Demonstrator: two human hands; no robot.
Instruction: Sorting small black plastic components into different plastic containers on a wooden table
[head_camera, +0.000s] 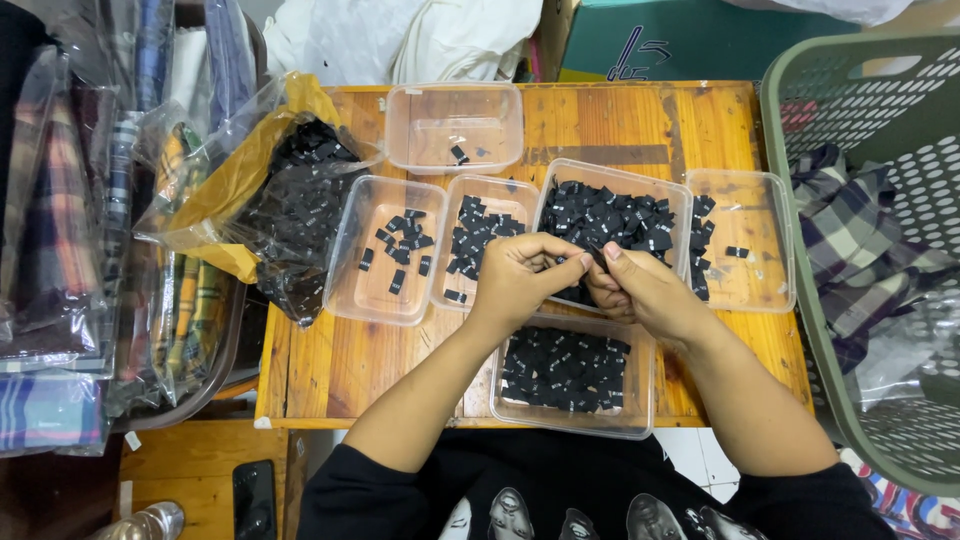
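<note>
Left hand (520, 275), right hand (635, 285) pinch small black woven label (597, 258) above clear plastic tub (640, 420).

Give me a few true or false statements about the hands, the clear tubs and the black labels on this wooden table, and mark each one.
1. Both hands, left hand and right hand, meet over the tubs, pinching small black labels. True.
2. The tub at the table's far edge is full of labels. False: it holds only one or two.
3. A green basket stands to the right. True.
4. The tub nearest the person is empty. False: black labels cover its bottom.
</note>
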